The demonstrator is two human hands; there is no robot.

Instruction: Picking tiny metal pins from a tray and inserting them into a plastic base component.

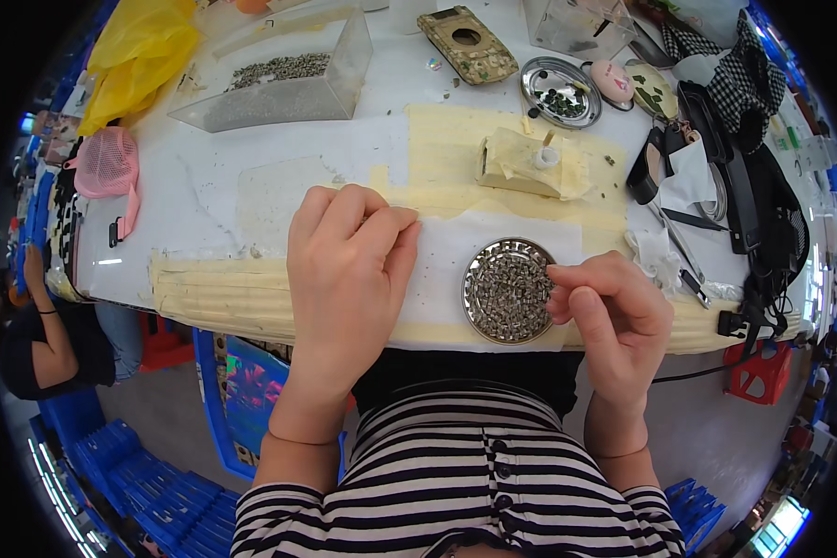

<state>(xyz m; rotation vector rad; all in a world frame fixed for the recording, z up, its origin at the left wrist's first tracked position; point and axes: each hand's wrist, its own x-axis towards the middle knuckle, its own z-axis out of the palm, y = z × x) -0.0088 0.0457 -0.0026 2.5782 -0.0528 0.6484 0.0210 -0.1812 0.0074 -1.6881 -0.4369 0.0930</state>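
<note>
A round metal dish [469,314] filled with small silvery metal pieces [511,288] sits on white paper near the table's front edge. My right hand [623,321] is at its right rim, fingers curled in with the thumb close against them. The fingertips reach the edge of the dish; anything between them is too small to make out. Left of the dish, my left hand [344,265] is held over the table with its fingers bent into a pinch. Its fingertips point right, and what they hold, if anything, is hidden.
Beyond the dish stands a taped block [521,166] with a small white cup-like part on top. Farther back are a clear bin [344,65] of metal pieces, a camouflage-patterned case [467,45] and a dish of dark bits [561,91]. Tweezers [684,244] and black straps lie right.
</note>
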